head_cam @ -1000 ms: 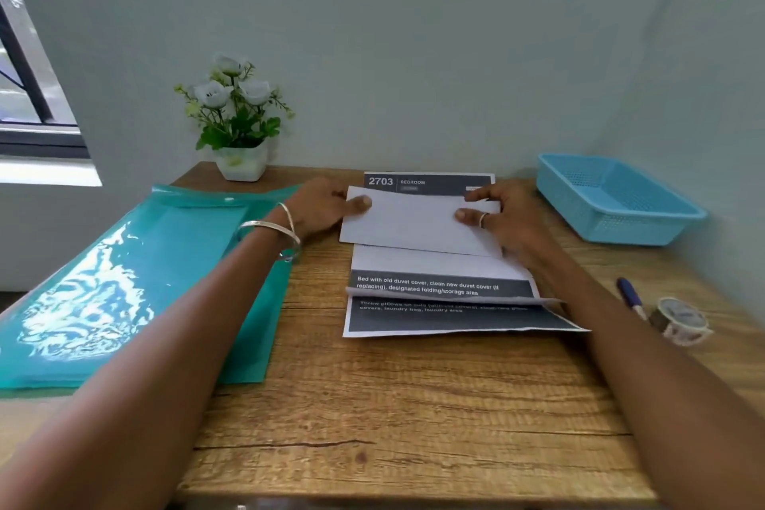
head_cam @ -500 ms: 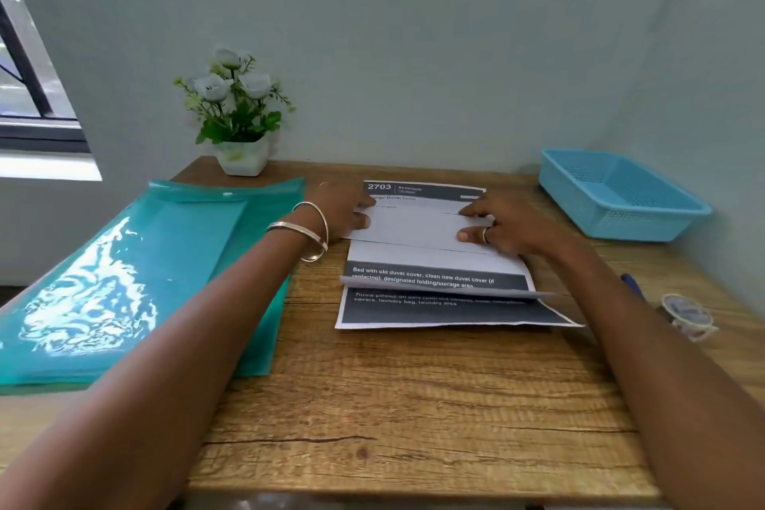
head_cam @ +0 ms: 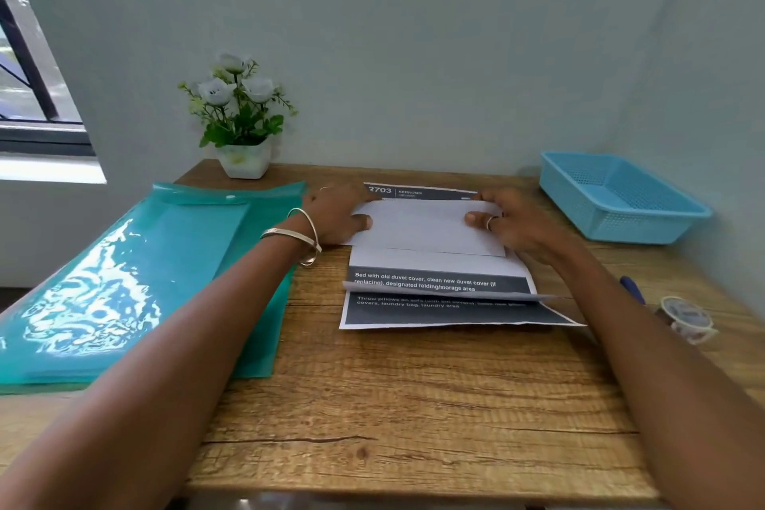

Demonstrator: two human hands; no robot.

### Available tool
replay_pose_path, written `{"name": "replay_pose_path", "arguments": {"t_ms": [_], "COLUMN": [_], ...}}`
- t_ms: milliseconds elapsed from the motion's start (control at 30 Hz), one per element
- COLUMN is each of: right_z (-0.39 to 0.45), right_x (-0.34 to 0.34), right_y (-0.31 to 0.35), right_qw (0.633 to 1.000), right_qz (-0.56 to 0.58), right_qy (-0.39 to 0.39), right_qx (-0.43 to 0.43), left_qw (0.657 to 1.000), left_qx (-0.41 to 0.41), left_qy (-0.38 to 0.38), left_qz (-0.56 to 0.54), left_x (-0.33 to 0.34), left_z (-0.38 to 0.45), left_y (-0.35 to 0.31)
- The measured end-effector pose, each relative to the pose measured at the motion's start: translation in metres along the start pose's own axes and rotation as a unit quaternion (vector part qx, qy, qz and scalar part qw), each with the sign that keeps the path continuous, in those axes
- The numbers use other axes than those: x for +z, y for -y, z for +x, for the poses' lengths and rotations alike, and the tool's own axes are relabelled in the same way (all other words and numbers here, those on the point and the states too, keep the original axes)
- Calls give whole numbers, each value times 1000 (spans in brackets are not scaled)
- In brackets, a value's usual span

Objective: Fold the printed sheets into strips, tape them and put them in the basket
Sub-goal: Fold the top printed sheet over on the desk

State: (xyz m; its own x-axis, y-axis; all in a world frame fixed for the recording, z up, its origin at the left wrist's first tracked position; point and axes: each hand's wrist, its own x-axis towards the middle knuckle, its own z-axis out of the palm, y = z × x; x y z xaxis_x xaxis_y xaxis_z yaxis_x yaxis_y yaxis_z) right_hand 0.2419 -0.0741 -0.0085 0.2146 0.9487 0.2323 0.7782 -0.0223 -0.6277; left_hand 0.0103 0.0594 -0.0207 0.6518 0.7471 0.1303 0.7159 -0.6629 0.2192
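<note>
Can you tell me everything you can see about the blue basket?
The blue basket is a shallow, rectangular tray that looks like light blue plastic, with mesh-like holes in its walls and floor. It sits flat and upright on the wooden table's far right corner, near the wall. It looks empty, and neither hand touches it.

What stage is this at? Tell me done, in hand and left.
Done: nothing visible in the basket. In hand: the left hand and right hand hold a white folded panel of the top printed sheet; another sheet lies beneath. Left: finish folding, tape with the tape roll, put strips in the basket.
</note>
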Motion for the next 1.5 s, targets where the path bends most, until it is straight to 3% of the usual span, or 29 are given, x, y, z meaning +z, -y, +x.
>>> {"name": "replay_pose_path", "arguments": {"t_ms": [133, 267, 333, 433, 500, 567, 633, 733, 833, 933, 1167, 1433, 1500], "right_z": [1, 4, 3, -4, -9, -11, -12, -14, -16, -17, -31, -24, -23], "right_x": [0, 9, 12, 26, 42, 52, 53, 53, 55, 52, 29, 22, 19], "right_y": [-7, -5, 11, 33, 34, 28, 23, 21, 22, 19, -2, -6, -4], "right_qw": [999, 968, 963, 961, 936, 931, 937, 942, 942, 938, 928, 923, 913], "right_qz": [-28, -248, -270, -231, -276, -287, -275, -265, -266, -286, -324, -323, -344], "right_qy": [-14, 9, 3, 108, 183, 200, 187, 174, 170, 173, 172, 203, 208], "right_qx": [20, 37, -18, -108, -120, -107, -109, -114, -116, -89, 67, 56, 62], "left_qw": [998, 998, 995, 989, 981, 973, 983, 996, 995, 994, 994, 994, 996], "left_qx": [-36, -46, -39, -38, -30, 11, 62, 80, 55, 47, -4, 4, 13], "left_qy": [-48, -8, -9, -28, -71, -114, -95, 23, 79, 85, 81, 105, 62], "left_qz": [-12, 45, 88, 138, 179, 199, 141, 11, 15, 43, 72, 5, -65], "left_x": [1, 9, 12, 14, 14, 16, 19, 25, 30, 32, 37, 18, 1], "left_z": [-2, -3, -3, -3, -7, -8, -7, -8, -15, -20, -22, -24, -25], "left_y": [-13, -22, -25, -30, -33, -37, -43, -57, -60, -57, -57, -49, -40]}}
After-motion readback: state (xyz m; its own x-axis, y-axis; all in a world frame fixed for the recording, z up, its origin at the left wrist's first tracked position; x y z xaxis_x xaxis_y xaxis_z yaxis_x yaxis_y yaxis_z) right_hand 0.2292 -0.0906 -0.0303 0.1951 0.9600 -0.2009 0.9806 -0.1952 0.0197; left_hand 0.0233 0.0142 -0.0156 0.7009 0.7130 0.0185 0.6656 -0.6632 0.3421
